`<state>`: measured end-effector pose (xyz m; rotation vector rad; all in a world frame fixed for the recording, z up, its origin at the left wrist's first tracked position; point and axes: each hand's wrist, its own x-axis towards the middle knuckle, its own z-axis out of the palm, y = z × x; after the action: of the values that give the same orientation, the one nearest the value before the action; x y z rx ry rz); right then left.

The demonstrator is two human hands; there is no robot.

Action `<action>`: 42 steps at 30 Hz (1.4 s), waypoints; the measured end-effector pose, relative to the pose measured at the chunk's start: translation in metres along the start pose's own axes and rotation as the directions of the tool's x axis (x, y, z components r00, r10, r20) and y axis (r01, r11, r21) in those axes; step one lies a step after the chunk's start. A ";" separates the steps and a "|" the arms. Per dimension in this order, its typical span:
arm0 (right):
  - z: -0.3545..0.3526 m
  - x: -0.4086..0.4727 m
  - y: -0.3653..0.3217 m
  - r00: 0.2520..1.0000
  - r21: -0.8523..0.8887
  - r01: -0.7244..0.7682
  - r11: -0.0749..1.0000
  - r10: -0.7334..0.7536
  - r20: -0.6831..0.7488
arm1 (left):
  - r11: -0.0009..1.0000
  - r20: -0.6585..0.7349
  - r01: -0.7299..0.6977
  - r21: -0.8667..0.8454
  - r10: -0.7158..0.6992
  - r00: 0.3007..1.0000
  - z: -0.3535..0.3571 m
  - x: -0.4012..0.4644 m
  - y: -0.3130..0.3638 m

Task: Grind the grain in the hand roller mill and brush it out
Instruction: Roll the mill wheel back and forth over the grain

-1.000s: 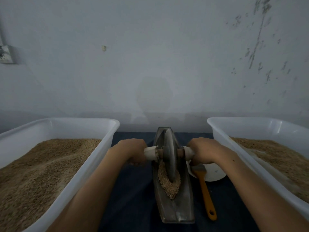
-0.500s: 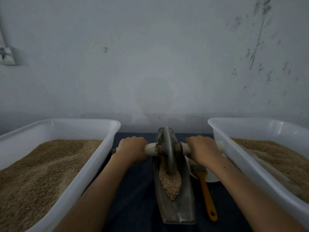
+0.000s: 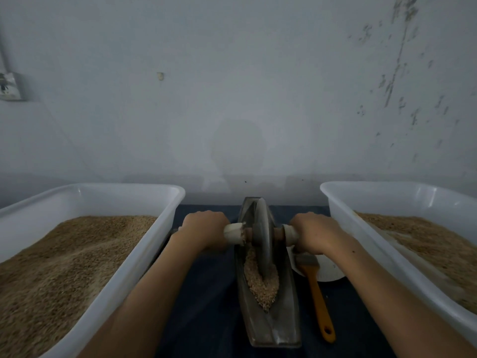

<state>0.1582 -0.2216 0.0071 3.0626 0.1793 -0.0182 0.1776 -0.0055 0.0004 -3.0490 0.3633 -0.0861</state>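
Note:
A dark boat-shaped metal trough [image 3: 281, 324] lies lengthwise in the middle of the table. A grey roller wheel [image 3: 263, 241] stands upright in its far half, on a wooden axle with pale handles. My left hand [image 3: 204, 231] grips the left handle [image 3: 233, 233] and my right hand [image 3: 313, 232] grips the right handle [image 3: 291, 235]. Tan grain [image 3: 263, 282] lies heaped in the trough just in front of the wheel. An orange-handled brush [image 3: 318, 303] lies on the cloth to the right of the trough.
Two large white plastic tubs of tan grain flank the trough: one on the left [image 3: 134, 264], one on the right [image 3: 361, 228]. A white dish [image 3: 327, 272] sits under the brush head. A dark blue cloth [image 3: 206, 301] covers the table; a grey wall stands close behind.
Both hands have pushed the roller wheel away from me along the trough, toward its far end. More of the grain heap shows in front of the wheel.

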 end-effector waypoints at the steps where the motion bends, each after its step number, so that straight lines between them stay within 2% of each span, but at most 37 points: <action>1: 0.005 0.002 0.000 0.995 0.009 -0.002 1.000 0.003 -0.095 | 1.000 -0.068 0.007 0.013 -0.006 0.998 0.003 0.001 0.000; 4: 0.024 0.008 -0.002 0.905 -0.019 0.002 1.000 -0.010 -0.425 | 0.999 -0.253 0.044 0.018 -0.038 0.967 0.013 0.004 0.002; 7: 0.032 0.012 -0.003 0.853 -0.031 0.001 1.000 -0.017 -0.521 | 0.998 -0.355 0.068 -0.012 -0.067 0.933 0.021 0.004 0.002; 11: 0.026 0.011 -0.002 0.884 -0.046 0.018 0.999 -0.037 -0.466 | 0.998 -0.310 0.054 -0.021 -0.058 0.949 0.021 0.004 -0.001; 16: 0.004 0.002 0.001 0.994 -0.034 0.041 0.999 -0.044 -0.100 | 1.000 -0.041 0.020 0.009 -0.020 0.999 0.007 0.001 -0.002; 18: -0.003 0.000 0.001 0.998 -0.019 0.028 0.999 -0.027 0.049 | 1.000 0.056 0.016 -0.003 -0.015 0.998 0.002 0.000 -0.002; 21: -0.006 -0.001 0.000 0.991 0.010 0.004 1.000 -0.006 0.136 | 1.000 0.125 0.010 -0.016 -0.008 0.992 -0.001 0.000 -0.002; 23: -0.005 -0.001 0.001 0.990 0.017 0.005 1.000 -0.007 0.143 | 1.000 0.114 0.012 -0.012 -0.010 0.993 -0.002 0.000 -0.001; 26: -0.001 0.001 0.001 0.998 0.005 0.006 1.000 -0.007 0.057 | 1.000 -0.013 0.011 0.024 -0.011 1.000 0.001 0.000 0.001; 29: 0.010 0.002 -0.001 0.984 0.017 -0.002 1.000 0.005 -0.181 | 0.998 -0.190 0.012 0.054 -0.002 0.982 0.009 0.003 0.002; 31: 0.021 0.003 -0.004 0.929 0.007 -0.011 1.000 0.013 -0.370 | 0.999 -0.291 0.030 0.020 -0.023 0.956 0.015 0.005 0.002; 34: 0.030 0.006 -0.007 0.859 -0.022 -0.023 0.999 0.009 -0.512 | 0.998 -0.366 0.042 -0.038 -0.053 0.929 0.023 0.005 0.000; 36: 0.028 0.007 -0.007 0.855 -0.037 -0.018 0.999 -0.004 -0.519 | 0.998 -0.374 0.032 -0.050 -0.048 0.926 0.026 0.005 -0.002; 38: 0.024 0.006 -0.005 0.876 -0.052 -0.002 0.999 -0.023 -0.481 | 0.999 -0.325 0.024 -0.035 -0.034 0.945 0.023 0.005 -0.003; 40: 0.017 0.004 -0.004 0.929 -0.065 0.022 0.998 -0.044 -0.368 | 1.000 -0.202 0.011 -0.005 -0.011 0.979 0.017 0.005 -0.005; 42: 0.006 0.001 -0.002 0.980 -0.068 0.037 0.997 -0.050 -0.193 | 1.000 -0.030 -0.001 -0.028 0.000 1.000 0.008 0.003 -0.006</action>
<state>0.1592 -0.2203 0.0008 2.9926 0.2528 0.2796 0.1826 -0.0002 -0.0074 -3.0784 0.3709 -0.1276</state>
